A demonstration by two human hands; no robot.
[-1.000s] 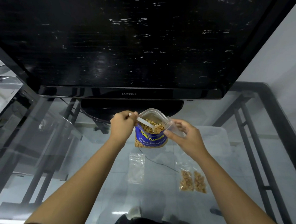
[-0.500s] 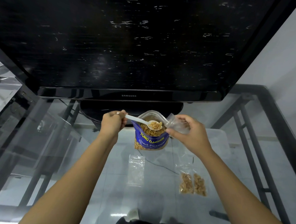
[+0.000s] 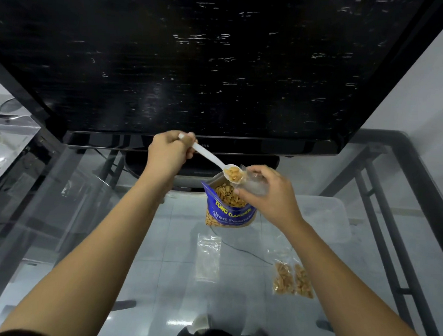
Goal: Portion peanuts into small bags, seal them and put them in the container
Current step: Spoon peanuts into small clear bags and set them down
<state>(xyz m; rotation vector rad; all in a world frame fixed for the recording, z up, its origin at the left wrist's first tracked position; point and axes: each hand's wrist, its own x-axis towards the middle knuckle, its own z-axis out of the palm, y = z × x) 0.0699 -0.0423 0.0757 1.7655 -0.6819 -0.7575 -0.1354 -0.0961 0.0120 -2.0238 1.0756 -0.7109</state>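
The left hand [image 3: 168, 156] gripped a spoon [image 3: 217, 161] of peanuts at the small bag [image 3: 255, 183] pinched by the right hand [image 3: 270, 196], above the open peanut packet [image 3: 229, 210]. An empty bag [image 3: 208, 257] and two filled bags [image 3: 293, 279] lay on the glass table [image 3: 134, 240]; a television [image 3: 195, 63] stood behind.

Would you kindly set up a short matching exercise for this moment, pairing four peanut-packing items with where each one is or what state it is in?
Things:
1. white plastic spoon
2. blue peanut pouch
3. empty small bag
4. filled small bags

States:
A. lying flat on the glass table, nothing inside
B. held in the left hand, loaded with peanuts
C. standing open, peanuts showing at its mouth
D. lying side by side on the table, near the right forearm

Pairs: 1-B, 2-C, 3-A, 4-D
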